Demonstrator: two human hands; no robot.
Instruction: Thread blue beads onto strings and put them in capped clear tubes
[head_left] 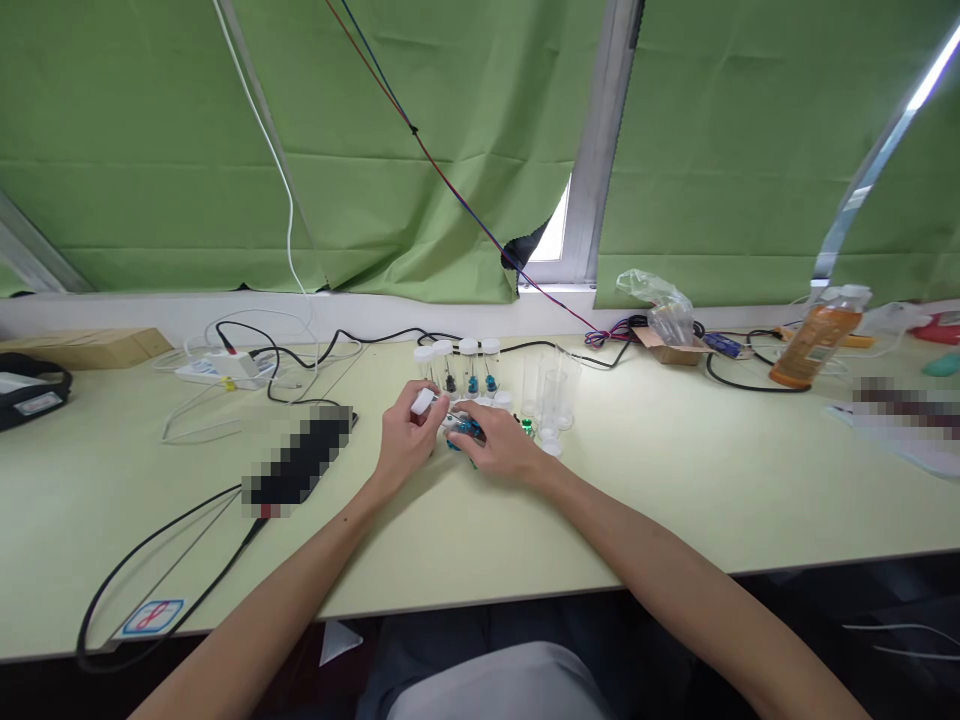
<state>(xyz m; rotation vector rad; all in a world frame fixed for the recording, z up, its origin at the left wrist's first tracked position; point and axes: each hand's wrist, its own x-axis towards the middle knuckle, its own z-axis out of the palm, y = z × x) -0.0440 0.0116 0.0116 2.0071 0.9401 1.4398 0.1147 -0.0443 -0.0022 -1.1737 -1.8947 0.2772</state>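
The worktop carried a row of capped vials. On its near side, the left hand grasped a white-capped piece while the right hand pinched its blue end. The piece's long axis slanted between them, cap leftward; whether clear tubing enclosed it was too small to tell.

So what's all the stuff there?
Capped tubes: several, clear, centre
Other tubes: several, clear, centre
Pieces: several, blue or green, centre
Bottle: one, orange, right
Small box: one, brown, right
Bag: one, clear, right
Long box: one, tan, left
Power strip: one, white, left
Blurred device: one, black, left
Band: one, black, far left
Sticker: one, white, front left
Cables: several, mixed, back and left
Curtains: several, green, back
Table: one, yellowish, beneath
Left hand: one, bare, centre
Right hand: one, bare, centre
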